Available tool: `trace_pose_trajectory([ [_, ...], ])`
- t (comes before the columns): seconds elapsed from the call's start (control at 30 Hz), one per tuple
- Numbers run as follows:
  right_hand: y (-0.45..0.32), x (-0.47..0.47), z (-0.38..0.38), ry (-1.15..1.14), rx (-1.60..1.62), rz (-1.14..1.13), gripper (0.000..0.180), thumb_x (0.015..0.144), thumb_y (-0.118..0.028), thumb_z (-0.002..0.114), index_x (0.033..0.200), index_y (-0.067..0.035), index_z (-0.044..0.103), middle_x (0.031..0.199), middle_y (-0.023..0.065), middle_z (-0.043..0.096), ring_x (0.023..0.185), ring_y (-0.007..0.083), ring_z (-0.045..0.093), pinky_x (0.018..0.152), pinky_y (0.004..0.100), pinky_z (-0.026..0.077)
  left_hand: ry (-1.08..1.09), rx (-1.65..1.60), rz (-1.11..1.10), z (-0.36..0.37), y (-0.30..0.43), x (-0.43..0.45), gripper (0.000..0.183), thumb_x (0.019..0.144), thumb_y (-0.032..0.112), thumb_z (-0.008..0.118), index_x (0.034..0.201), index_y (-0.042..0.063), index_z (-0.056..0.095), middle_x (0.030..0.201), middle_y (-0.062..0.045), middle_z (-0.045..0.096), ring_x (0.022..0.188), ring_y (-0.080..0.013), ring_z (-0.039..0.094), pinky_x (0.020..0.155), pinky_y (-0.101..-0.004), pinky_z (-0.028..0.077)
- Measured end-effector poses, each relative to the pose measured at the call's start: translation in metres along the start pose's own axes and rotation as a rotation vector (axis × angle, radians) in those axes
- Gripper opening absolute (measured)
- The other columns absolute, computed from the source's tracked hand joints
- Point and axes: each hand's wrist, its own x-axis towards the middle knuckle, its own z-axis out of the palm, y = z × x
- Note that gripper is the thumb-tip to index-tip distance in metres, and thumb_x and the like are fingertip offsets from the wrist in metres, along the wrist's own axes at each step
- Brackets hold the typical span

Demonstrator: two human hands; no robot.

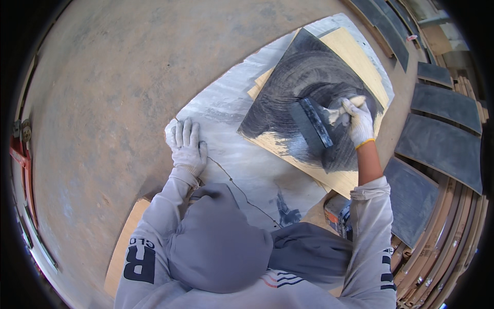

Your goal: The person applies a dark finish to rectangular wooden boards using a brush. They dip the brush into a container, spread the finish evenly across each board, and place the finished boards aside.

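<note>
My right hand [359,119] wears a white knit glove with a yellow cuff edge. It grips the light handle of a wide flat brush [314,121], whose dark bristles lie on a thin wooden panel [308,69]. Black coating with curved streaks covers most of that panel, while bare pale wood shows along its near edge. More pale panels [349,46] stick out from beneath it. My left hand [188,148], in a dusty white glove, rests palm down on a pale, grey-veined slab [231,112], near its left end. The left hand holds nothing.
A dark crack [249,201] runs across the slab. Below its right side stands a container [339,212] with dark smears. Dark-coated panels [440,135] lie on stacked brown boards [444,235] at right. A red metal frame [27,170] stands at far left on the concrete floor [104,96].
</note>
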Motion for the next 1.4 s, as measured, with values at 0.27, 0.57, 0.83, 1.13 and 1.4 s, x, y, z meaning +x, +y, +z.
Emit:
trace_pose_trajectory([
  [0.27, -0.018, -0.026, 0.117, -0.369, 0.046, 0.051, 0.022, 0.100, -0.004, 0.072, 0.118, -0.004, 0.059, 0.094, 0.0162, 0.077, 0.051, 0.0097, 0.055, 0.039, 0.0225, 0.036, -0.005, 0.002, -0.010, -0.003, -0.001, 0.000, 0.066, 0.096, 0.027, 0.060, 0.158, 0.006, 0.049, 0.168, -0.020, 0.042, 0.158, -0.0442, 0.032, 0.131, -0.0631, 0.016],
  [0.57, -0.018, -0.034, 0.126, -0.382, -0.024, 0.047, 0.024, 0.097, -0.007, 0.077, 0.115, -0.003, 0.062, 0.090, 0.0116, 0.076, 0.056, 0.0090, 0.059, 0.043, 0.0224, 0.039, 0.005, 0.017, 0.002, 0.001, -0.002, -0.003, 0.066, 0.097, 0.027, 0.060, 0.158, 0.006, 0.049, 0.168, -0.020, 0.043, 0.159, -0.0454, 0.031, 0.131, -0.0627, 0.017],
  [0.83, -0.014, -0.042, 0.105, -0.374, 0.041, 0.007, 0.027, 0.094, -0.007, 0.079, 0.115, -0.003, 0.062, 0.091, 0.0095, 0.075, 0.063, 0.0104, 0.066, 0.044, 0.0220, 0.040, -0.010, 0.023, 0.012, -0.001, 0.002, 0.001, 0.065, 0.097, 0.027, 0.059, 0.158, 0.006, 0.049, 0.168, -0.021, 0.042, 0.159, -0.0461, 0.030, 0.131, -0.0625, 0.015],
  [1.13, -0.009, -0.044, 0.058, -0.386, -0.064, -0.020, 0.033, 0.093, -0.009, 0.082, 0.118, -0.001, 0.063, 0.096, 0.0120, 0.076, 0.084, 0.0154, 0.073, 0.059, 0.0251, 0.052, 0.015, 0.030, 0.074, 0.007, -0.003, 0.001, 0.065, 0.099, 0.027, 0.058, 0.159, 0.006, 0.046, 0.170, -0.019, 0.040, 0.160, -0.0458, 0.027, 0.131, -0.0629, 0.014],
  [1.4, 0.034, -0.095, -0.113, -0.104, -0.004, 0.058, 0.019, 0.096, -0.004, 0.076, 0.109, -0.005, 0.062, 0.094, 0.0090, 0.072, 0.075, 0.0156, 0.068, 0.063, 0.0309, 0.058, 0.036, 0.065, 0.075, 0.008, -0.002, 0.000, 0.064, 0.099, 0.027, 0.057, 0.160, 0.006, 0.047, 0.170, -0.019, 0.041, 0.159, -0.0463, 0.028, 0.131, -0.0638, 0.015],
])
